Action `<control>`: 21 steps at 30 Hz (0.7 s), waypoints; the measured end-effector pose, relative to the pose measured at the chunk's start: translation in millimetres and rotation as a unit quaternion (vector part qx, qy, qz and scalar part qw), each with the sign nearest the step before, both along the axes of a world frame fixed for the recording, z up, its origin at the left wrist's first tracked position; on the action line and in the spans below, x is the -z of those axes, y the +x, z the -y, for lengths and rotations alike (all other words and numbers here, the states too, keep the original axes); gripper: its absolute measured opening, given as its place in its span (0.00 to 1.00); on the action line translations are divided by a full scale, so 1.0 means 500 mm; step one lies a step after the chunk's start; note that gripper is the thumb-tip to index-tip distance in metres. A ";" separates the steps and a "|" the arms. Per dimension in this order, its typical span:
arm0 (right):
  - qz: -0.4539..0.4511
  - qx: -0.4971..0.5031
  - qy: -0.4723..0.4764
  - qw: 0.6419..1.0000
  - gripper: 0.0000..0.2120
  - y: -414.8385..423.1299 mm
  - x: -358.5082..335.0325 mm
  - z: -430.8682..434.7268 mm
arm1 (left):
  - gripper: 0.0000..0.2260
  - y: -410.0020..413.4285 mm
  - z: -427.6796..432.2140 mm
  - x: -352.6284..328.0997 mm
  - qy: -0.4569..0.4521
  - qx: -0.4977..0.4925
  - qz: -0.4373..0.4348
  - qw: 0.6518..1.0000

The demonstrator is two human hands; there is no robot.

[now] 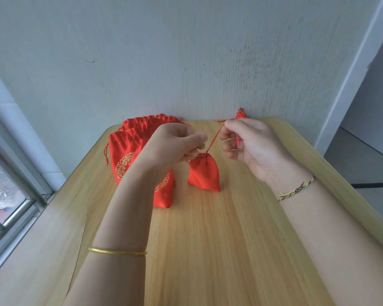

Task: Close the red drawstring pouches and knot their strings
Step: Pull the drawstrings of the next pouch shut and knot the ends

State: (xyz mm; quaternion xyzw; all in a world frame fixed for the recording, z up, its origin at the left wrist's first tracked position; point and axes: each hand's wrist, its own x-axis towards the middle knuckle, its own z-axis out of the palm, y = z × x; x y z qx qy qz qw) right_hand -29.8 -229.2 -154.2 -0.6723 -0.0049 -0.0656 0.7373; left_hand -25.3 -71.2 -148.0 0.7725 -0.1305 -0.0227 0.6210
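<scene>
A small red drawstring pouch [204, 174] hangs just above the wooden table [208, 239], its mouth gathered tight. My left hand [175, 143] pinches the string at the pouch's neck. My right hand [245, 142] grips the red string [213, 139], which runs taut from the neck up to its fingers. A pile of several red pouches with gold print [128, 155] lies behind my left hand, partly hidden by it. Another closed red pouch [241, 114] peeks out behind my right hand at the wall.
The table stands against a pale wall [186, 62]. A window with a metal frame [13, 195] is at the left, and the table's right edge drops to a grey floor [363, 162].
</scene>
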 end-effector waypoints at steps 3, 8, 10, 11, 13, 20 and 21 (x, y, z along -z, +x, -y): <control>0.041 -0.013 -0.020 0.999 0.10 -0.008 -0.005 -0.011 | 0.04 -0.009 0.005 -0.008 0.052 0.020 0.019 0.998; 0.022 -0.036 0.011 0.999 0.11 -0.007 0.000 -0.014 | 0.05 -0.011 0.018 -0.007 0.050 0.019 0.023 0.998; -0.030 -0.060 0.024 0.997 0.18 -0.004 0.003 -0.011 | 0.06 -0.010 0.019 -0.006 0.034 0.012 0.015 0.999; -0.057 -0.075 0.026 0.995 0.22 -0.004 0.004 -0.010 | 0.07 -0.010 0.019 -0.006 0.028 0.009 0.012 0.999; -0.087 -0.095 0.033 0.991 0.22 -0.003 0.006 -0.010 | 0.08 -0.010 0.019 -0.006 0.020 0.004 0.008 1.000; 0.006 -0.043 -0.066 0.997 0.07 -0.007 0.010 -0.013 | 0.02 -0.002 0.020 -0.001 -0.029 -0.046 0.001 0.999; 0.033 -0.039 -0.102 0.994 0.08 -0.007 0.013 -0.015 | 0.03 -0.001 0.020 0.001 -0.031 -0.051 0.003 0.998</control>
